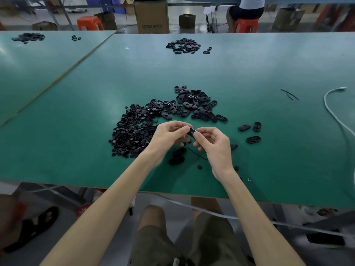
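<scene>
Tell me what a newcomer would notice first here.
At mid-frame the left hand and right hand pinch one small black part between them. Just behind and left of them a big heap of black parts sprawls over the green table, with a smaller heap far back.

Lit brightly and evenly from overhead, with a cool cast. Spreads pale, broad glare over the green table [249, 73], strongest at the far left and in a soft streak just left of the near pile of black parts [132, 131]. Drops soft, diffuse shadows beneath the left hand [169, 137] and right hand [213, 144], darkening the surface towards the near edge. Reads sharp in the centre, yet loses detail in the small black part [192, 132] pinched between both hands. Bows straight edges in wide-angle fashion. Smears towards the corners: sandal [32, 227] at lower left blurred, cardboard boxes [151, 16] at the top hazy. Nearly blows out the white cable [325, 99] at right.
</scene>
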{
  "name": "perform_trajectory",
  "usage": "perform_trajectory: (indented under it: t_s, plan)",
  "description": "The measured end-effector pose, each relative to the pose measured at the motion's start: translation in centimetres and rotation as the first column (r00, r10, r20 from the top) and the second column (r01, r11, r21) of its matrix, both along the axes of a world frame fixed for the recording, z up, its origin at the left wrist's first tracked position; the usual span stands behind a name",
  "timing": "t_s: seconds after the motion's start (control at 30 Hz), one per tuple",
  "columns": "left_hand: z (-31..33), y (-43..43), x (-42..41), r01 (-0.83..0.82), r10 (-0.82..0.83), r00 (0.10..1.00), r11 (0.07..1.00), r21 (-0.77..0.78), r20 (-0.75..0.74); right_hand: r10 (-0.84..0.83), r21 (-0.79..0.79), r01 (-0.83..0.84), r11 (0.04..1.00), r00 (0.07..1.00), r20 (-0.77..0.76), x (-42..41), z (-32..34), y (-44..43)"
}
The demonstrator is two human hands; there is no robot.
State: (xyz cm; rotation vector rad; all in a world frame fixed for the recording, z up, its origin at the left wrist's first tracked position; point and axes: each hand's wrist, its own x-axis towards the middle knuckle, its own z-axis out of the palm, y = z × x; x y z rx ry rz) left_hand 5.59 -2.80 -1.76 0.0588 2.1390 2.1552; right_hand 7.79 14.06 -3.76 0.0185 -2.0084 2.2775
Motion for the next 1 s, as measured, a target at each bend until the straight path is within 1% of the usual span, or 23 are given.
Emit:
perform_trajectory:
  t_s: [0.13, 0.27, 0.33, 0.47, 0.6, 0.7, 1.0]
  plan:
    - [-0.5, 0.0, 0.0, -0.014, 0.008, 0.998, 0.994, 0.106, 0.054, 0.008, -0.005, -0.008, 1.0, 1.0, -0.011, 0.1, 0.0, 0.1]
    - [-0.7, -0.1, 0.0, -0.089, 0.073, 0.994, 0.973, 0.213, 0.082, -0.014, -0.003, 0.014, 1.0, 1.0, -0.017, 0.0, 0.0, 0.1]
    - [-0.8, -0.2, 0.0, -0.108, 0.087, 0.992, 0.964, 0.243, 0.095, -0.016, -0.009, 0.016, 1.0, 1.0, -0.021, 0.0, -0.1, 0.1]
    - [-1.0, -0.1, -0.2, -0.116, 0.101, 0.992, 0.97, 0.214, 0.081, -0.019, -0.058, 0.018, 0.998, 1.0, -0.022, 0.0, 0.0, 0.1]
    - [-1.8, 0.1, 0.2, -0.137, 0.142, 0.989, 0.983, 0.122, -0.031, 0.009, -0.109, -0.011, 0.994, 1.0, -0.019, 0.1, 0.0, 0.1]
    - [-2.3, 0.1, 0.5, -0.151, 0.16, 0.984, 0.983, 0.102, -0.083, 0.006, -0.117, -0.009, 0.993, 1.0, -0.024, 0.0, 0.0, 0.0]
    - [-2.5, 0.2, 0.5, -0.154, 0.162, 0.981, 0.985, 0.076, -0.106, 0.009, -0.095, -0.011, 0.995, 1.0, -0.027, 0.3, 0.3, 0.0]
